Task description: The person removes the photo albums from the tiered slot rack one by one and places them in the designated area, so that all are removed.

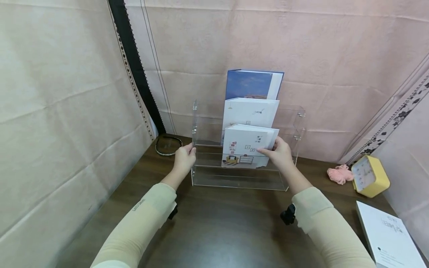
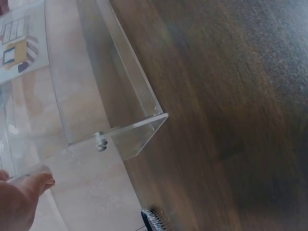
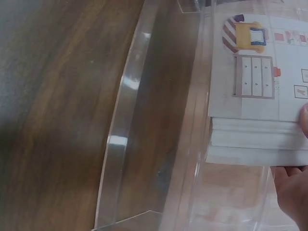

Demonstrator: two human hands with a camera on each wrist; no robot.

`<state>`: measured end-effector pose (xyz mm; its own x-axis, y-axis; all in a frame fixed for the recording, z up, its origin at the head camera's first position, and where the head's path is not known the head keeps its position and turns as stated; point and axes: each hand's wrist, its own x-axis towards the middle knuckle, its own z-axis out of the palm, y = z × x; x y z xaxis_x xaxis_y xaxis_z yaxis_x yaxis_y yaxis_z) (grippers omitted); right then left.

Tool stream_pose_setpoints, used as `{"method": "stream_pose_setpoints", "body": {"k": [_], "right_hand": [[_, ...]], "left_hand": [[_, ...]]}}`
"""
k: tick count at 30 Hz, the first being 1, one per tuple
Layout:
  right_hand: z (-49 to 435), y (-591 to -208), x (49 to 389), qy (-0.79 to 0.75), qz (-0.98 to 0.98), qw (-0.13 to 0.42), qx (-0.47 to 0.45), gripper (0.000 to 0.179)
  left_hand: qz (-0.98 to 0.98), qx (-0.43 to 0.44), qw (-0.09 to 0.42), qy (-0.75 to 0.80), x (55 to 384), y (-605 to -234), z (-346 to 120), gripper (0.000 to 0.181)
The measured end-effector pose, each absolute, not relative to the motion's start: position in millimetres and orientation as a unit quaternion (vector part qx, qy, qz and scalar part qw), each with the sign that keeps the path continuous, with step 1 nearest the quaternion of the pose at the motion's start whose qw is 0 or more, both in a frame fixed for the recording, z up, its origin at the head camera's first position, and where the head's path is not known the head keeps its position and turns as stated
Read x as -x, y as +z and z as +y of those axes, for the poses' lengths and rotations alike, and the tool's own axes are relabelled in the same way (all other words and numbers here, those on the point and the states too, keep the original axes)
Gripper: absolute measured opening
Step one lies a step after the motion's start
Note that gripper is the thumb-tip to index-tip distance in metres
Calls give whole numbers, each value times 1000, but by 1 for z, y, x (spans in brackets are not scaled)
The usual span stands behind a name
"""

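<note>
A clear acrylic tiered rack [image 1: 234, 182] stands on the dark wooden table against the cloth backdrop. My right hand [image 1: 281, 154] grips the right edge of a white book [image 1: 246, 141], thumb on its cover and fingers behind; the book stands in a lower tier. Behind it, higher up, stand another white book [image 1: 249, 111] and a blue-covered book [image 1: 248, 85]. My left hand [image 1: 185, 159] pinches the rack's left side panel between thumb and fingers. In the left wrist view, a metal fastener [image 2: 100, 141] joins the rack's side to a shelf.
Left of the rack lies a dark, glittery headband [image 1: 164, 153]. Pink yarn [image 1: 340, 174] and a yellow box-shaped object [image 1: 372, 176] sit at the right. A white book [image 1: 390, 234] lies flat at the near right edge. Cloth [image 1: 67, 93] hangs along the left side.
</note>
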<state>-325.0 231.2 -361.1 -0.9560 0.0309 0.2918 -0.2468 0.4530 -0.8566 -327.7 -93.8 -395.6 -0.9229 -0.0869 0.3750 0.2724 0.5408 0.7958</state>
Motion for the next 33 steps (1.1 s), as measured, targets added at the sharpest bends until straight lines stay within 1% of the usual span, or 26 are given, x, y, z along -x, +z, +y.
{"method": "stream_pose_setpoints", "body": {"k": [6,12,16,20,24,28,30,33], "right_hand": [[226,-342,328,489,-854,148,-100,52],[208,-302,331,442,-866,181,-148,47],[198,-275,328,421,-869,197,-170,42],[201,-253,317,444,-850,226,-170,37],[222,-234,297,526,-798,249,-158,34],[262,-224,271,634,-721,253,-115,34],[289,-229,259,698,-663,254,-91,34],[332,-248,242,771,-585,249,-36,34]], "left_hand": [[-855,60,200,-476,327,-395,-92,27],[-854,69,224,-465,331,-392,-92,26],[-852,66,224,-468,332,-389,-93,27],[-852,67,225,-468,332,-389,-95,29],[-854,67,236,-459,329,-389,-99,28],[-855,65,238,-456,327,-386,-101,28],[-855,64,238,-456,327,-385,-102,28],[-855,64,239,-455,326,-385,-104,28]]}}
